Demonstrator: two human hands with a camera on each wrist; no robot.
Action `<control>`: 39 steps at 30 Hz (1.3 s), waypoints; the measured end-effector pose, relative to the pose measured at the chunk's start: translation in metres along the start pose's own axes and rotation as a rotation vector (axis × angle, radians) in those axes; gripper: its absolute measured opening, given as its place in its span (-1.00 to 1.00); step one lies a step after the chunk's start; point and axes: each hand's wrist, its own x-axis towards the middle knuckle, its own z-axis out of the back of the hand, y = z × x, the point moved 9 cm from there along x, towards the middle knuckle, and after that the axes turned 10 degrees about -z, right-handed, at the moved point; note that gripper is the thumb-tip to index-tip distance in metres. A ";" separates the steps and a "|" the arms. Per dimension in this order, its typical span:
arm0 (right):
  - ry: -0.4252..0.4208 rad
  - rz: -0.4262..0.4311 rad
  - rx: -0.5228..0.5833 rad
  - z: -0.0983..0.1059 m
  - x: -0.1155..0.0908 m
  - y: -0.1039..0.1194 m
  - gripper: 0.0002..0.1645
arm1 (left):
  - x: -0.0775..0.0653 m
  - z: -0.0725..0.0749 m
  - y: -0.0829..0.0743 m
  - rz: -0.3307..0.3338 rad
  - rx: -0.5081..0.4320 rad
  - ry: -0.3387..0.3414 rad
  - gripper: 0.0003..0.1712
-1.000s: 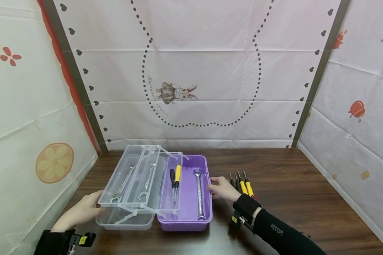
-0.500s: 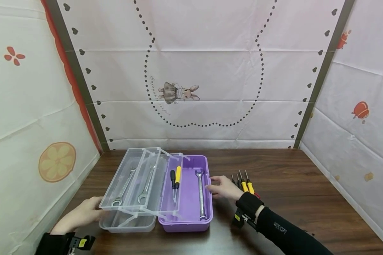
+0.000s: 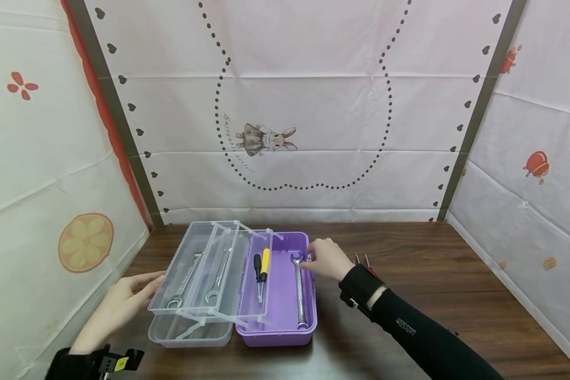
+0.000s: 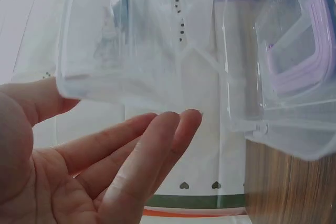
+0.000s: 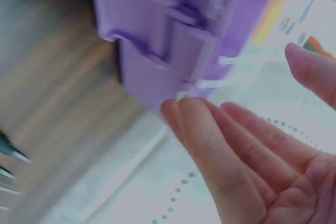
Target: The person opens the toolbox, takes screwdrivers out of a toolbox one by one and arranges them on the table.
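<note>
A purple toolbox (image 3: 274,339) stands on the table with its clear upper tray (image 3: 154,307) swung out left on hinged arms above a clear lower compartment (image 3: 190,342). One wrench (image 3: 300,295) lies in the purple base. Through the clear plastic I see two wrenches, a yellow screwdriver (image 3: 264,264) and a black screwdriver (image 3: 257,268). My left hand (image 3: 121,303) is at the upper tray's left edge, fingers extended; in the left wrist view its thumb touches the rim. My right hand (image 3: 330,258) reaches the purple box's right wall, thumb and fingers spread with nothing between them.
More screwdrivers (image 3: 368,262) lie on the table to the right, mostly hidden behind my right wrist. White printed cloth (image 3: 304,105) walls in the brown table (image 3: 427,285) at the back and both sides.
My right hand has moved back along the box's right wall, covering most of the loose screwdrivers. My left hand has risen along the tray edge with its fingers straightened. The trays stay put.
</note>
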 end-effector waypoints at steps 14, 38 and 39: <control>0.078 0.515 -0.317 -0.036 0.017 0.096 -0.72 | 0.002 -0.001 -0.004 -0.056 0.024 -0.033 -0.42; 0.015 0.683 -0.896 -0.085 0.027 0.129 -0.57 | 0.002 -0.003 -0.003 -0.069 0.035 -0.027 -0.42; 0.008 0.691 -0.908 -0.086 0.027 0.130 -0.58 | 0.002 -0.003 -0.002 -0.072 0.030 -0.027 -0.42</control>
